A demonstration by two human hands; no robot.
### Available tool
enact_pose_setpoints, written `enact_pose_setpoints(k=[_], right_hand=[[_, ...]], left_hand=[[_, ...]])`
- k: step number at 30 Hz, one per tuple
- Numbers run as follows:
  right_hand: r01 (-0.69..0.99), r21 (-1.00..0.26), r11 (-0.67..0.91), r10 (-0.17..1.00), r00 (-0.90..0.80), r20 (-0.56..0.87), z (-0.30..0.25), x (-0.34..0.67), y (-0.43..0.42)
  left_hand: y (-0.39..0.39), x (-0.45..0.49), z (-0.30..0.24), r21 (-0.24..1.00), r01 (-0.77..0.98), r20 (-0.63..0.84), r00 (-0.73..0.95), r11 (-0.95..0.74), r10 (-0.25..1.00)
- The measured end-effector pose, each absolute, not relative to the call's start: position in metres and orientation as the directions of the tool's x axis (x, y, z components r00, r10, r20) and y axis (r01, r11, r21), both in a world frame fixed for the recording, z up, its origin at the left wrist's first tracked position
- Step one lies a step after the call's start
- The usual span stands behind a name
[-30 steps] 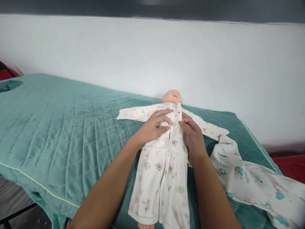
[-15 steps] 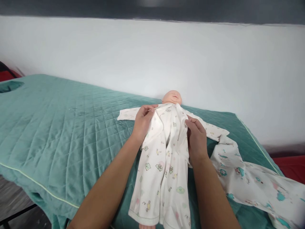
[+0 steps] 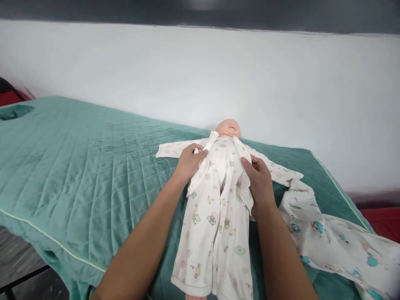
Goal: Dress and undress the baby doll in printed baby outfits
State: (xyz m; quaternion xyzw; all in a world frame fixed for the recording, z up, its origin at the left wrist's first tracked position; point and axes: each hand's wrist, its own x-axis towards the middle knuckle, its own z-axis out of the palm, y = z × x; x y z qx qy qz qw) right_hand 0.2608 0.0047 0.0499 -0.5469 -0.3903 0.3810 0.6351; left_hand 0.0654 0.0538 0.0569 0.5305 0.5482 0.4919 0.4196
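Observation:
A baby doll (image 3: 229,127) lies on its back on a green quilted bed (image 3: 78,166), head toward the wall. It wears a white printed sleepsuit (image 3: 215,216) whose front is parted at the chest. My left hand (image 3: 189,162) is closed on the left front flap near the doll's shoulder. My right hand (image 3: 259,181) is closed on the right front flap beside the doll's chest. The sleeves lie spread out to both sides.
A second white garment with teal prints (image 3: 331,239) lies crumpled on the bed to the right. A white wall (image 3: 200,75) runs close behind the doll's head. The bed's near edge (image 3: 53,246) drops off at the lower left. Red surface (image 3: 384,218) shows at far right.
Both hands went from resting together on the closed chest of the sleepsuit to pulling its two front flaps apart; the left hand moved out left, the right stayed by the right side.

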Motion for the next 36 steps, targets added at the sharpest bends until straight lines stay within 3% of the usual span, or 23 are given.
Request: enact_pose_setpoints(k=[5,9,14,18,24,27,30,33,36], right_hand=[[-0.125,-0.990,0.065,0.916,0.400,0.009,0.054,0.261,0.001],[-0.097,-0.993,0.070,0.888,0.459,0.018,0.054,0.264,0.003],[-0.046,-0.998,0.042,0.841,0.541,0.010,0.052,0.272,0.006],[0.025,-1.000,0.017,0.811,0.584,0.028,0.050,0.283,0.009],[0.173,-0.981,-0.090,0.682,0.729,0.066,0.045,0.306,0.013],[0.189,-0.976,-0.111,0.700,0.712,0.058,0.043,0.306,0.014],[0.195,-0.974,-0.115,0.744,0.667,0.046,0.042,0.299,0.013],[0.217,-0.966,-0.143,0.761,0.648,0.033,0.043,0.295,0.011],[0.235,-0.962,-0.139,0.775,0.631,0.042,0.042,0.295,0.011]], left_hand=[[0.059,0.056,0.055,0.976,0.215,0.063,-0.175,-0.024,0.983],[0.067,0.042,0.047,0.930,0.364,0.164,-0.314,-0.041,0.935],[0.080,0.027,0.034,0.801,0.592,0.330,-0.323,-0.082,0.887],[0.084,0.017,0.028,0.625,0.781,0.363,-0.304,0.012,0.881],[0.078,0.016,0.032,0.495,0.867,0.408,-0.291,0.058,0.865],[0.073,0.026,0.040,0.413,0.911,0.490,-0.215,-0.008,0.845],[0.072,0.036,0.044,0.337,0.913,0.557,0.002,-0.229,0.830],[0.079,0.043,0.038,0.285,0.869,0.527,0.211,-0.405,0.823],[0.087,0.045,0.028,0.277,0.871,0.472,0.244,-0.405,0.847]])
